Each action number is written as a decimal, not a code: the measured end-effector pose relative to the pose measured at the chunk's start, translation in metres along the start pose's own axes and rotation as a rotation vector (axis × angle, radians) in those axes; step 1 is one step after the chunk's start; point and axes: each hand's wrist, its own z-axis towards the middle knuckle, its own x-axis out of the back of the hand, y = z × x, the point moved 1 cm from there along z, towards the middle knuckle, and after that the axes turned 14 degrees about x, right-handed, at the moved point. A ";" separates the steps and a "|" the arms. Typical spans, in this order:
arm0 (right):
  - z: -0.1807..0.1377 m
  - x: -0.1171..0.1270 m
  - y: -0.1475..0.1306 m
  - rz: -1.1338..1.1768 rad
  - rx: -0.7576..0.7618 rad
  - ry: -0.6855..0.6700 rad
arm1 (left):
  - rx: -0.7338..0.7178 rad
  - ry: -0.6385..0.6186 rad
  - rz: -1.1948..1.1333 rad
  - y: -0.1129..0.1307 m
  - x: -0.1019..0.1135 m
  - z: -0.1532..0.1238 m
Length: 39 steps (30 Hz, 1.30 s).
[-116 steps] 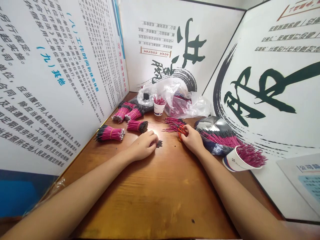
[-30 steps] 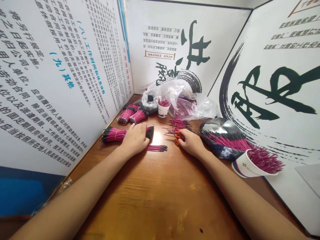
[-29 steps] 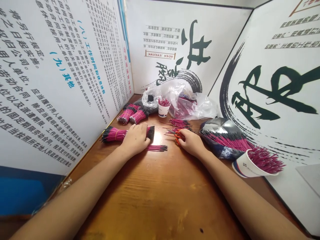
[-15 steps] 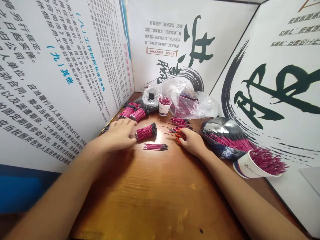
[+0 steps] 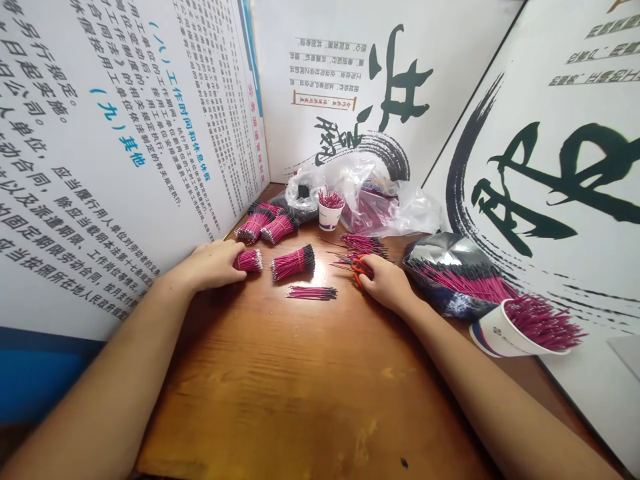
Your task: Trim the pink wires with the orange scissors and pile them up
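My left hand (image 5: pixel 213 265) is closed round a tied bundle of pink wires (image 5: pixel 249 260) near the left wall panel; only the bundle's silver-tipped end shows past my fingers. A second tied bundle (image 5: pixel 294 262) lies just right of it. A small loose bunch of pink wires (image 5: pixel 313 292) rests on the wooden table (image 5: pixel 310 393) between my hands. My right hand (image 5: pixel 386 282) is closed on orange-handled scissors (image 5: pixel 359 270), beside a loose heap of pink wires (image 5: pixel 363 245).
Two more tied bundles (image 5: pixel 265 225) lie by the left panel. A small paper cup (image 5: pixel 330 212) of wires and clear plastic bags (image 5: pixel 373 200) sit at the back. At the right are a dark bag (image 5: pixel 447 270) and a tipped cup (image 5: pixel 505 330) full of wires. Printed panels wall in three sides.
My left hand let go of the small loose bunch, moved left past the second bundle and closed on the bundle by the left panel. My right hand stayed on the scissors.
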 end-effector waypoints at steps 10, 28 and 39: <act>0.000 -0.001 0.000 0.001 0.004 0.005 | 0.063 0.249 -0.227 0.009 -0.016 0.010; 0.000 -0.001 0.000 0.007 -0.011 0.011 | 0.120 0.435 -1.097 -0.001 -0.048 0.035; 0.000 -0.002 0.002 0.033 -0.007 0.029 | 0.128 0.446 -1.478 0.000 -0.052 0.043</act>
